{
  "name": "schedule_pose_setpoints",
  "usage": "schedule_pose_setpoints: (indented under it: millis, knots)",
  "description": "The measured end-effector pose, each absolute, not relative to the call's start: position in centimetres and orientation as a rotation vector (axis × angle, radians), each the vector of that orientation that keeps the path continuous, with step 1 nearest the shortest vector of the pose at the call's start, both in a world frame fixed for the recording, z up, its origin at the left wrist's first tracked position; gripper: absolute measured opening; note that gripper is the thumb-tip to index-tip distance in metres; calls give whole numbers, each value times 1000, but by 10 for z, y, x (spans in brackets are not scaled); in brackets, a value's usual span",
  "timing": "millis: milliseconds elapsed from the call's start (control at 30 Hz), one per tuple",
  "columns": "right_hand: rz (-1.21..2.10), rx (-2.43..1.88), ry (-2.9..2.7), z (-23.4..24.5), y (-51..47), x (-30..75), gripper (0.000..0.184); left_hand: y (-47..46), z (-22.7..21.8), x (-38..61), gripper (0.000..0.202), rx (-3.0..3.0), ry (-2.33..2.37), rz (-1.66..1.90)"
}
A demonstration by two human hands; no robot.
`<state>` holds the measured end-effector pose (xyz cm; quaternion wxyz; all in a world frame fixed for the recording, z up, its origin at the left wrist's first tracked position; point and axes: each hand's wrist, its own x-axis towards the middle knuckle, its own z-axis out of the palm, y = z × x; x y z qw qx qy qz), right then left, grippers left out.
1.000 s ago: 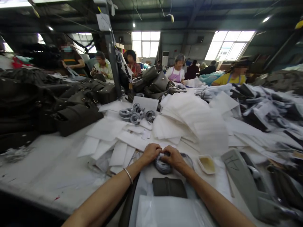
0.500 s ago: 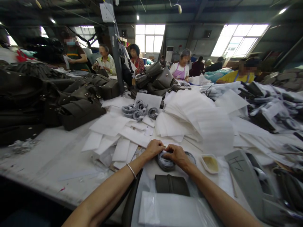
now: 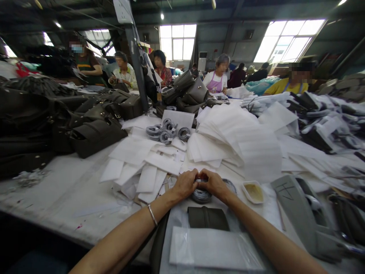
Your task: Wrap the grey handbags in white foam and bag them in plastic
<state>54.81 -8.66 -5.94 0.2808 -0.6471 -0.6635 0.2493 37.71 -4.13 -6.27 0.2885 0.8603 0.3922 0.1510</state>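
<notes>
A grey coiled strap (image 3: 201,197), seemingly wrapped in clear film, lies on the table in front of me. At its far edge my left hand (image 3: 186,185) is closed, fingertips pinched against it. My right hand (image 3: 214,185) curls over the coil from the other side, and its fingers meet the left ones there. What lies between the fingertips is mostly hidden. Behind my right hand, part of another coil (image 3: 230,185) shows. Nearer to me is a dark olive bag (image 3: 208,218), partly covered by a white foam sheet (image 3: 213,249) and clear plastic.
Several more coils (image 3: 165,136) lie farther back among white foam sheets (image 3: 245,144). A small tray of yellowish stuff (image 3: 253,192) stands right of my hands, beside a grey piece with pen marks (image 3: 296,213). Dark bags (image 3: 97,133) are heaped left. Co-workers sit beyond a post (image 3: 136,57).
Both hands have drawn closer together over the coil, and their fingertips now meet. The coil stays in about the same place. My view has tilted slightly.
</notes>
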Motion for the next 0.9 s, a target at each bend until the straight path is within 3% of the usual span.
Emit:
schedule_pose_setpoints:
  millis: [533,900]
  knots:
    - [552,-1704,-1830,-65,-97,544,8,-38,-68,369,9,2167,997,506]
    - [408,-1894,-1783,-51,-94,529,14,-29,-71,371,8,2154,930,532]
